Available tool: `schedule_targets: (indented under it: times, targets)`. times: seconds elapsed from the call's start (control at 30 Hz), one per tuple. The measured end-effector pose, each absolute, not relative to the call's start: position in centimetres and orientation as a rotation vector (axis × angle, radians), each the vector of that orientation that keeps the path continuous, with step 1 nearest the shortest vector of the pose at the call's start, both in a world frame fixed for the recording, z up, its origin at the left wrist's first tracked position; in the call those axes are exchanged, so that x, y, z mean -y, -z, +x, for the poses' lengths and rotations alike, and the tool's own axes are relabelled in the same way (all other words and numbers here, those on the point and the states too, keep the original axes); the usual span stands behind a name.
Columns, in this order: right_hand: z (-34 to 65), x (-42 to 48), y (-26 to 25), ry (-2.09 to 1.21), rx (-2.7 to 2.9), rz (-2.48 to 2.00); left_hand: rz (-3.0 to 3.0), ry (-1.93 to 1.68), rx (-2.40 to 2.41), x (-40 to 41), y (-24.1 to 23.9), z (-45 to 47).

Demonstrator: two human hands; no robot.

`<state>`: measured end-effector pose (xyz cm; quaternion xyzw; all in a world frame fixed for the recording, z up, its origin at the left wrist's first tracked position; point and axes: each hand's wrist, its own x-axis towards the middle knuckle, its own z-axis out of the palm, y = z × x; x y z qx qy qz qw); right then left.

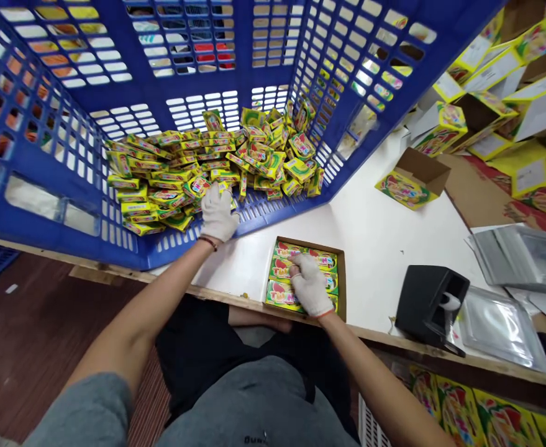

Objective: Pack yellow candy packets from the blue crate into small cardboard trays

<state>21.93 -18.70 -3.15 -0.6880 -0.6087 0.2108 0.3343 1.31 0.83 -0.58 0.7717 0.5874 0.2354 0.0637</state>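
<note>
My left hand [218, 214], in a white knit glove, reaches over the low front edge of a blue plastic crate [258, 218]. Its fingers are closed on a small yellow-green box [225, 185] at the edge of a heap of such boxes [174, 174]. My right hand [310, 285], gloved too, rests over an open carton [341, 282] at the table's front edge. Rows of small printed boxes [282, 292] lie flat in that carton. The right fingers are curled down against them; what they hold, if anything, is hidden.
A black tape dispenser [428, 304] stands right of the carton, beside clear plastic sheets [500, 326]. Open yellow cartons [415, 180] are piled at the back right on brown cardboard [473, 192]. Printed packages [463, 410] sit below the wooden table edge [370, 335].
</note>
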Motion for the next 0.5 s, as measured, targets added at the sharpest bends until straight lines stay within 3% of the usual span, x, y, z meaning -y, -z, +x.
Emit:
schedule_targets:
  times: [0.1,0.2,0.33,0.5]
  targets:
    - [20.6,18.4,3.0,-0.460,1.843,-1.885,2.556,-0.477,-1.761,-3.8,-1.0,0.2]
    - [21.7,18.5,2.6,-0.609,1.949,-1.763,2.602,-0.456,-1.687,-4.2,-1.9,-0.1]
    - [24.4,18.4,1.9,-0.854,1.640,-1.618,2.519,-0.492,-1.718,-3.0,-1.3,0.5]
    - [24.7,16.9,0.6,-0.802,1.300,-1.724,2.435,-0.472,-1.757,-1.2,0.6,1.1]
